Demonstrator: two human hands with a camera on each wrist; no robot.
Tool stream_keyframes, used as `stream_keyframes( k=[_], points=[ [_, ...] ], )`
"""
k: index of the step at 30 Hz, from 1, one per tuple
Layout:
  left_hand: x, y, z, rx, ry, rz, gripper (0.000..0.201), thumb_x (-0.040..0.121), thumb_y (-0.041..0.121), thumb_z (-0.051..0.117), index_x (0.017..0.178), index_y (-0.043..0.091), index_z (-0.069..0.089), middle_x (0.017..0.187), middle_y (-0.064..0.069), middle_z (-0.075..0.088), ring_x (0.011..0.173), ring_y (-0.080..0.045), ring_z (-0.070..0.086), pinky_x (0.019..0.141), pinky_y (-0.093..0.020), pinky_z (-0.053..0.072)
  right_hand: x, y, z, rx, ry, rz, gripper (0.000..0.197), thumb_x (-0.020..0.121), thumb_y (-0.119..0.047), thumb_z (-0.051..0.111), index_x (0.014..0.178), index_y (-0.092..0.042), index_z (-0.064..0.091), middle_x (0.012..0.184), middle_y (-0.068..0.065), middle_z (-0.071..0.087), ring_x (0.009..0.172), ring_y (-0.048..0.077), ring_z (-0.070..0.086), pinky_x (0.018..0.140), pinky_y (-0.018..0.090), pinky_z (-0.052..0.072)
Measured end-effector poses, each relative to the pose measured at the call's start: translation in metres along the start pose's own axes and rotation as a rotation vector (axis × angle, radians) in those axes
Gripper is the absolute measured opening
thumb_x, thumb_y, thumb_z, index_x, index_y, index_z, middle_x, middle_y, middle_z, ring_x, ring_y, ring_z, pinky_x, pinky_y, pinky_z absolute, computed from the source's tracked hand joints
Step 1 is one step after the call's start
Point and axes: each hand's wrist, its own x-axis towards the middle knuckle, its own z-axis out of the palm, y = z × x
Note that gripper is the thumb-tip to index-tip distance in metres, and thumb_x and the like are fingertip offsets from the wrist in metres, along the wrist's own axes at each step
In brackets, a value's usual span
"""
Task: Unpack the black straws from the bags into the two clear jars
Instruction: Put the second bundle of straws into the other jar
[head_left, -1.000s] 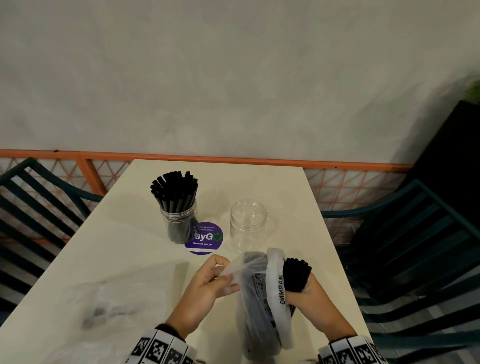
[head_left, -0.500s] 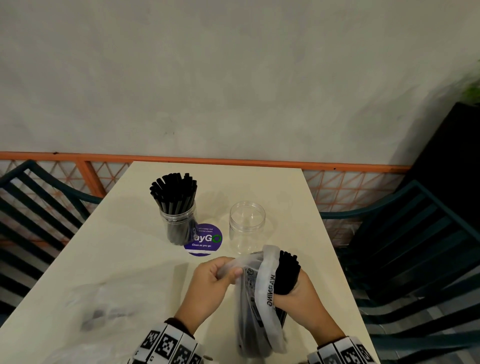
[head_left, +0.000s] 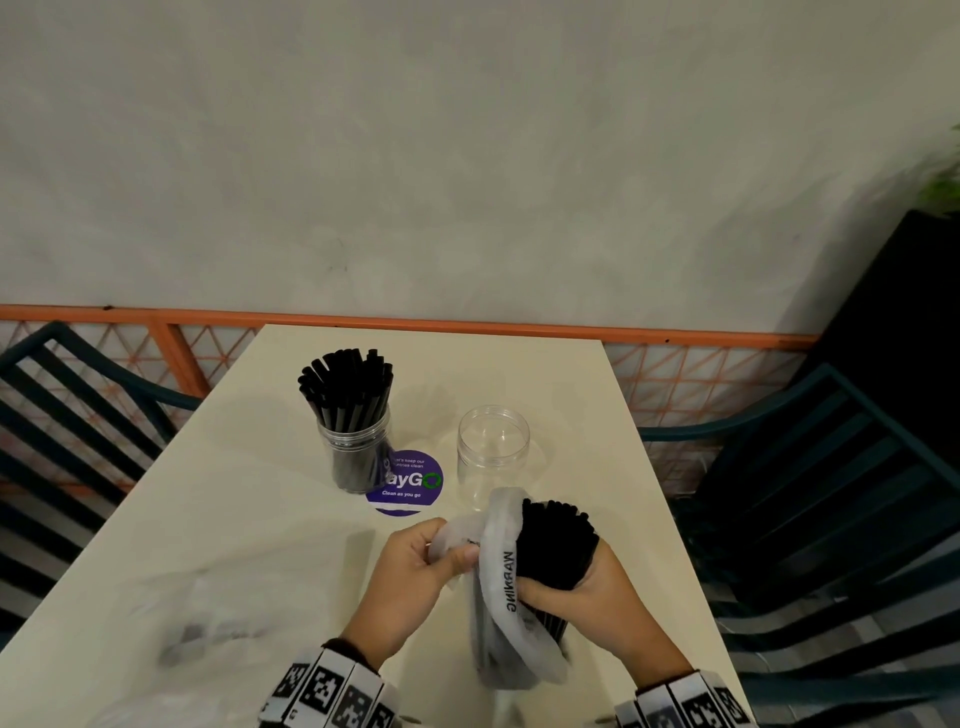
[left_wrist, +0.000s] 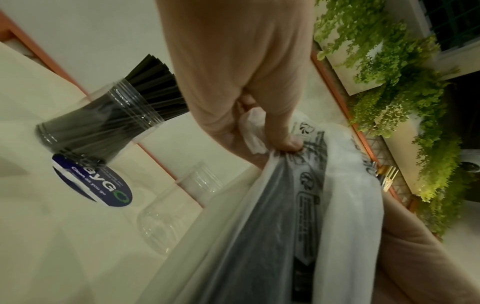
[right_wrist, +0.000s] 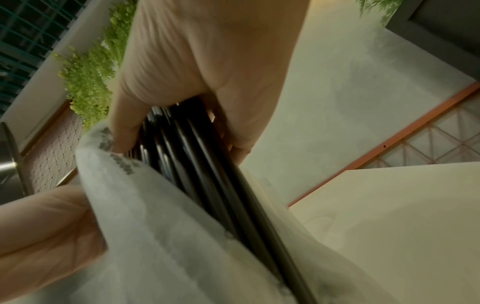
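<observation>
1. The right hand is curled round a bundle of straws, which now stands further out of the bag than a second ago.
2. The left hand pinches the bag's mouth, as before.
3. The empty jar stands just beyond the bundle; the full jar stands to its left, by a purple sticker. Neither has moved.
4. A second bag lies near left on the cream table.
5. Dark chairs flank the table; an orange rail and a grey wall lie beyond.
</observation>
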Motion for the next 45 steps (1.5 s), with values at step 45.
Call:
stream_keyframes(
  k=[45],
  points=[
    [-0.010, -0.006, -0.008, 0.508, 0.095, 0.188, 0.047, 0.057, 0.021, 0.084, 0.081, 0.037, 0.047, 0.085, 0.006, 0.056, 0.079, -0.006, 0.050, 0.058, -0.012, 0.040, 0.012, 0.028, 0.007, -0.426, -0.346, 0.349, 0.071, 0.069, -0.048, 0.071, 0.129, -0.037, 0.034, 0.117, -0.011, 0.058, 0.108, 0.007, 0.055, 0.086, 0.019, 0.043]
  ],
)
